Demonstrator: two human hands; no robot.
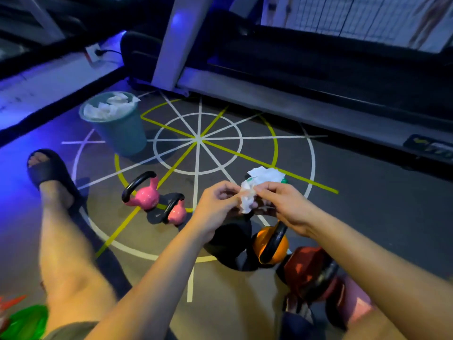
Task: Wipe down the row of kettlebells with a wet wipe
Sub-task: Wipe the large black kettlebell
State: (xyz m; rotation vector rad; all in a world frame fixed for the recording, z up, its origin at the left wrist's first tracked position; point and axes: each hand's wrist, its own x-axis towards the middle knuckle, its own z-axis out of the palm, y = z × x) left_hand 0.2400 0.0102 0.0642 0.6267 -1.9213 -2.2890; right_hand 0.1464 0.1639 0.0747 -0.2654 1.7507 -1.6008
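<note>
Crouching over a grey gym floor (pixel 245 290) marked with white and yellow taped lines forming a spoked circle.

Wet wipe (pixel 247 197): white, thin, crumpled and creased, pinched between both hands above the kettlebells. Left hand (pixel 215 207): fingertips closed narrowly on the wipe's left edge. Right hand (pixel 282 204): thumb and fingers closed on its right edge. White wipe packet (pixel 266 174) with a green spot lying just behind the hands.

Kettlebells in a loose row on the floor:
- large pink kettlebell (pixel 144 196), glossy, rounded, black curved handle;
- small pink kettlebell (pixel 177 213), same finish, just beside the first;
- black kettlebell (pixel 230 244), matte, partly hidden under the left wrist;
- orange kettlebell (pixel 270 246), shiny, broad black handle, touching or nearly touching the black one;
- red kettlebell (pixel 308 271), blurred, partly behind the right forearm.

Teal bin (pixel 117 123): round, tapered plastic, filled with crumpled white wipes, well apart from the row. Bare leg and black slide sandal (pixel 49 170) at left. Treadmill base (pixel 294 99) beyond.
</note>
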